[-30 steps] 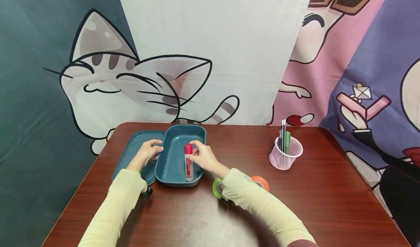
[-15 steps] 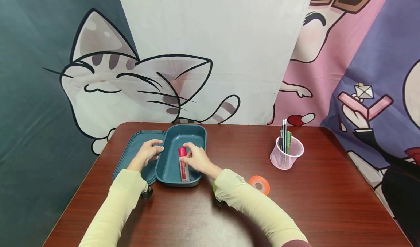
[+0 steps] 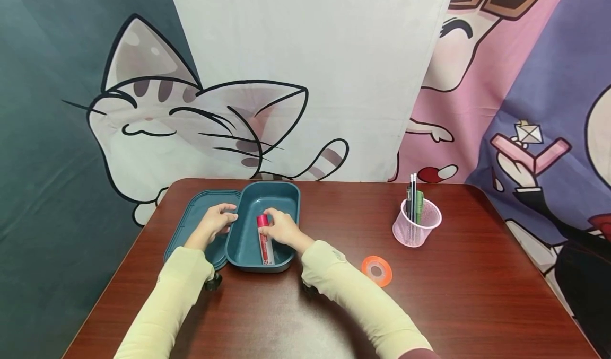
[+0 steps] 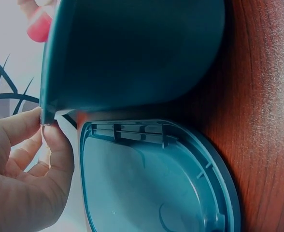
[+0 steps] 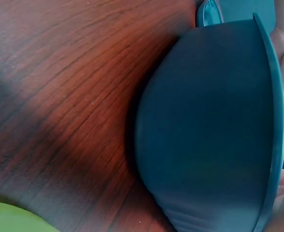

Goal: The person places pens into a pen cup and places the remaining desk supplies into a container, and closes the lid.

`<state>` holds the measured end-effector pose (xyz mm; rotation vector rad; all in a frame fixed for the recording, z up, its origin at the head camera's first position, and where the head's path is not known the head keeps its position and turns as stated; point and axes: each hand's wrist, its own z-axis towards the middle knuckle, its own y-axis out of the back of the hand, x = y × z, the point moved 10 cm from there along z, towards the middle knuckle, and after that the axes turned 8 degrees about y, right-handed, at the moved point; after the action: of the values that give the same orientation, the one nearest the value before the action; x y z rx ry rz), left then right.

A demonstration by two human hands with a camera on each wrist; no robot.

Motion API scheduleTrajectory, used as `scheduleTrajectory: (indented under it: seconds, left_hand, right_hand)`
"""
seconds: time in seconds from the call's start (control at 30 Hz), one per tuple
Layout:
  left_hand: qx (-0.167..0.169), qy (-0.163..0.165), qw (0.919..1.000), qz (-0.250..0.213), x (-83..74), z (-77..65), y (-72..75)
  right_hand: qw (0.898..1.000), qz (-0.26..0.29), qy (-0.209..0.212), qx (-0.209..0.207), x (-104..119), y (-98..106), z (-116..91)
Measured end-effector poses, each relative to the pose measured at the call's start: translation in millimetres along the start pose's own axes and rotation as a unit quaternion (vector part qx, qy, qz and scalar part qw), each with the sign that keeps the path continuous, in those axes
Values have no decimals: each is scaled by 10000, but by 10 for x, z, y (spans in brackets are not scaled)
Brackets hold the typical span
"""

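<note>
A teal plastic box (image 3: 249,242) stands uncovered on the table, its left edge over the matching lid (image 3: 191,221). My left hand (image 3: 216,222) pinches the box's rim between thumb and fingers, which the left wrist view shows closely at the hand (image 4: 31,179). Inside the box, my right hand (image 3: 285,227) holds a glue stick (image 3: 266,246) near its red cap, the tube leaning slightly with its lower end at the near side of the box. In the left wrist view the red cap (image 4: 39,26) shows past the rim. The box wall (image 5: 209,130) hides most of the right hand in its wrist view.
An orange tape roll (image 3: 376,271) lies on the brown table (image 3: 468,274) right of the right sleeve. Green tape (image 5: 14,217) shows at the right wrist view's corner; the sleeve covers it in the head view. A pink mesh cup (image 3: 414,234) holds several pens at the back right.
My right hand has moved left and slightly down with the glue stick, which now leans more. The sleeve has uncovered the orange tape and covered the green one. My left hand stays put.
</note>
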<state>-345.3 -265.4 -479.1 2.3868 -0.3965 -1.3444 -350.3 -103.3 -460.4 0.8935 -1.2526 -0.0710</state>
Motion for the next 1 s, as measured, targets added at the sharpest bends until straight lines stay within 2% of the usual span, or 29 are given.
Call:
scheduleTrajectory:
  seconds: [0.4,0.6,0.83,1.0]
  left_hand:
    - [-55,-16,10000,-36,-20,-7,12]
    - [-86,-18,10000,-11,-15,-15,18]
    - [-45,-124,9999,-8,-54,-32,-17]
    - [-90,-146,9999,8,-41,-43,-8]
  right_hand:
    - [9995,14,-145,283,-53,-107,72]
    - [9986,-314,-157,405,-66,-141,89]
    - [9930,-560,-385,965,-103,-184,54]
    - [9935,-546,-50,997,-10,-100,38]
